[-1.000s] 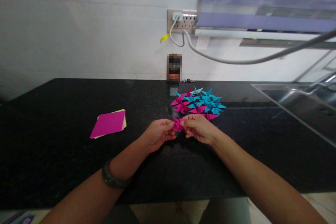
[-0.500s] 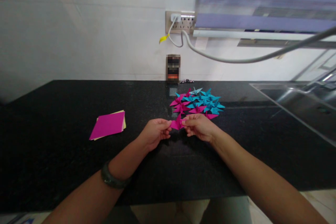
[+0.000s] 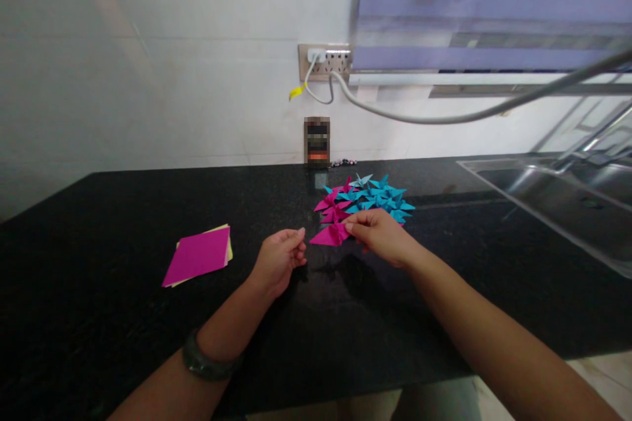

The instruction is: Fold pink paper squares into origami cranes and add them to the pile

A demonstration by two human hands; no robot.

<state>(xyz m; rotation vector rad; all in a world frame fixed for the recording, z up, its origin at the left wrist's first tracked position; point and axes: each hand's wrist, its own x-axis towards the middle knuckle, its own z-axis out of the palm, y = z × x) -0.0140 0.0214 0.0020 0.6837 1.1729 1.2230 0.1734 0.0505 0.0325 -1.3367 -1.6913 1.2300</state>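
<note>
My right hand (image 3: 381, 237) pinches a folded magenta paper crane (image 3: 330, 235) by one wing, holding it just above the black countertop (image 3: 99, 223). My left hand (image 3: 277, 260) hovers a little to the left of the crane, fingers loosely curled, holding nothing. Behind the held crane lies a cluster of finished paper cranes (image 3: 366, 198), magenta on the left and blue on the right. A small stack of square paper sheets (image 3: 197, 254), magenta on top with yellow beneath, lies to the left.
A small blurred box (image 3: 316, 141) stands against the white wall. A wall socket (image 3: 324, 60) holds a plug with a grey cable (image 3: 434, 117) running right. A steel sink (image 3: 557, 200) sits at the right. A dark bracelet (image 3: 205, 362) is on my left wrist.
My left hand has let go of the crane and drawn back to the left. The right hand keeps the crane, whose wings now look spread. The view has tilted slightly.
</note>
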